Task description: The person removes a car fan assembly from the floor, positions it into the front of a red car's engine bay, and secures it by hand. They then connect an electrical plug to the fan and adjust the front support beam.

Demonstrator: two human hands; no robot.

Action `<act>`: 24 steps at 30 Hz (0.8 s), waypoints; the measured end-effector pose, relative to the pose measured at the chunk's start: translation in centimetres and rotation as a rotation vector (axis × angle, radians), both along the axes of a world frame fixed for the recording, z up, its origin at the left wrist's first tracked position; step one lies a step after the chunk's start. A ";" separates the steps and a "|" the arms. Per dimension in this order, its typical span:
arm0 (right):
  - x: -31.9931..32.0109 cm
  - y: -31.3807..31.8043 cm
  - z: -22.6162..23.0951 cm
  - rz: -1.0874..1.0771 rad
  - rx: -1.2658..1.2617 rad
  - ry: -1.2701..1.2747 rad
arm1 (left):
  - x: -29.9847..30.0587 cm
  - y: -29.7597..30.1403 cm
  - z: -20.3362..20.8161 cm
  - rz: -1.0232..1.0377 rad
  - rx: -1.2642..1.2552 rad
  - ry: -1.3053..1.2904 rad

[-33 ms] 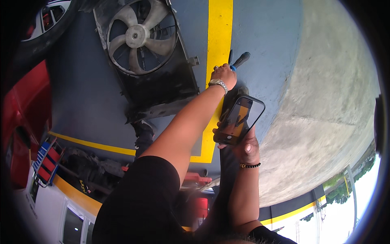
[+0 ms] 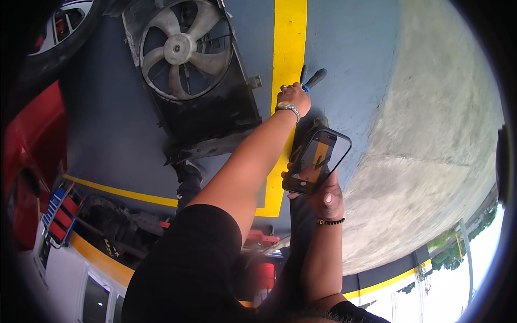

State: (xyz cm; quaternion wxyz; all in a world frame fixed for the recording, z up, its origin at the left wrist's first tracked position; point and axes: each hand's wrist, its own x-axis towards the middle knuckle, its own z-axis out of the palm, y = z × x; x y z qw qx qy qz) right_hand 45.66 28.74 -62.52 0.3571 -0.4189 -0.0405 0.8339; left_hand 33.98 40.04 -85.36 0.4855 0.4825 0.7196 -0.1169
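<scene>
My left hand [image 2: 294, 99], with a metal watch on its wrist, reaches out over the yellow floor stripe. Its fingers are closed round a pair of pliers [image 2: 316, 78], whose two dark handles with blue parts stick out beyond the hand; the rest is hidden by it. Closer to my body, my right hand [image 2: 329, 200], wearing a beaded bracelet, grips a phone [image 2: 307, 164] in a dark case. The phone's screen is lit with a camera picture of the yellow stripe, a hand and a dark tool. My shoes partly show beneath my arms.
A radiator fan assembly [image 2: 177, 49] lies on the grey floor to the left of my left hand. Further left are a tyre [image 2: 64, 51] and a red car panel [image 2: 37, 161]. A folded red-and-blue frame [image 2: 62, 212] and dark car parts stand lower left. Bare concrete [image 2: 431, 107] lies right.
My left hand and the pliers have shifted very slightly left in the view, along with the fan and the stripe. The phone stays nearly where it was.
</scene>
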 end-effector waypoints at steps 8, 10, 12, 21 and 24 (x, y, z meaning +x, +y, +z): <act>0.5 2.4 1.0 0.088 0.078 -0.039 | -2.6 -2.1 -3.2 0.110 0.217 -0.168; -1.1 3.6 1.6 0.193 0.069 -0.046 | -4.4 -4.3 0.8 0.314 0.254 -0.343; -3.4 4.7 2.2 0.249 0.047 -0.023 | -7.9 -7.5 7.0 1.040 -0.008 -0.954; -14.9 7.5 5.7 0.753 0.271 0.161 | -20.9 -16.3 32.4 1.057 0.426 -1.133; -16.7 7.6 6.3 0.802 0.398 0.163 | -21.8 -16.3 31.9 0.972 0.592 -1.142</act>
